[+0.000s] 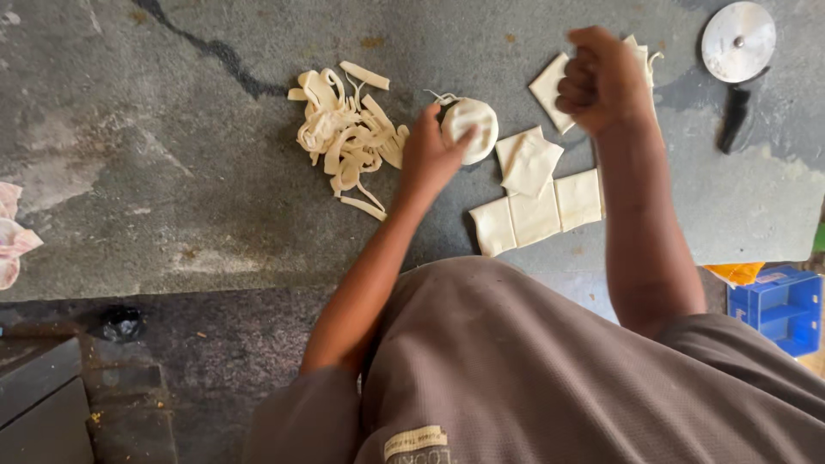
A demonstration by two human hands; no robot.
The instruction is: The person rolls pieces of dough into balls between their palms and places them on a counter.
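Note:
My left hand (430,155) rests its fingers on a round folded piece of dough (473,125) on the grey stone counter (172,172). My right hand (601,79) is a closed fist raised above square dough sheets (550,86) at the back. Whether it holds anything is hidden. More square dough sheets (537,206) lie side by side just in front, with one folded sheet (531,161) on top of them. A heap of dough strips (344,133) lies left of my left hand.
A round metal cutter wheel with a dark handle (737,43) lies at the far right of the counter. A blue plastic crate (778,309) and an orange thing (735,273) sit below the counter's right edge. Pink-white scraps (13,232) lie at the left edge.

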